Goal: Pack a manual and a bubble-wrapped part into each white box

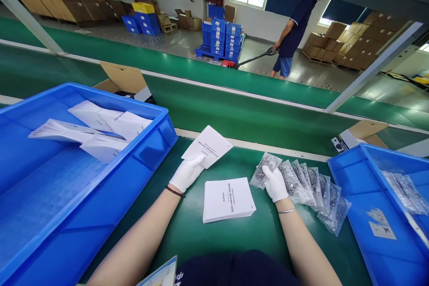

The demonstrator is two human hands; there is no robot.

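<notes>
Head view: over a green worktop [194,237], a printed booklet [214,140] is clamped in the gloved left hand's [188,172] grip; a bubble-wrap packet [261,172] is pinched by the right hand [276,184], beside similar packets [317,187]. Stacked booklets [217,201] are seen between.

White gloves [188,173] on both hands [276,184], dark beaded bracelet [174,191] left, silver bangle [286,211] (a thin one) right, navy top [234,270].
</notes>
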